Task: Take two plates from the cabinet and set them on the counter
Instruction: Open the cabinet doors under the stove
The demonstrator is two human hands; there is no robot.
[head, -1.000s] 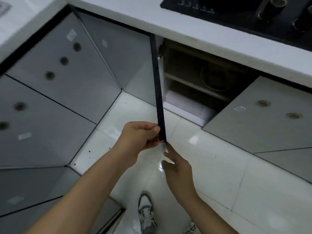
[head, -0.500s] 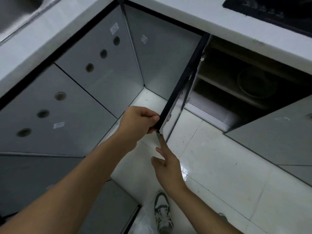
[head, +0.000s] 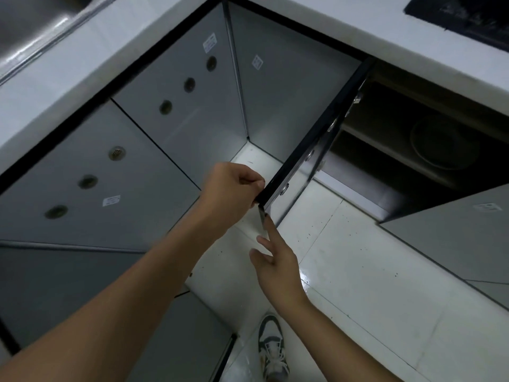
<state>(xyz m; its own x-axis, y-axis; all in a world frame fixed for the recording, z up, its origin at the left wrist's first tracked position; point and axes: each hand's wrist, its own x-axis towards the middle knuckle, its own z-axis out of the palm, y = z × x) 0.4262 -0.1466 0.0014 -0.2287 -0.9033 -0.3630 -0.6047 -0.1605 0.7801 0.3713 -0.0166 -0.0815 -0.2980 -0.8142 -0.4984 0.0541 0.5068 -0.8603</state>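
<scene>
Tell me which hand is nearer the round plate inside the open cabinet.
Right, narrowly. The right hand points below the door's corner; the left hand grips the door edge, farther from the plate.

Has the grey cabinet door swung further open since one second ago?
Yes. The grey cabinet door, gripped by the left hand, has swung left, away from the dark cabinet opening, exposing more of it.

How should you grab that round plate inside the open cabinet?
Take the plate by its near rim, reaching in from the front past the open door. It lies flat on the shelf, so a thumb-over, fingers-under grip on the edge probably suits best.
</scene>
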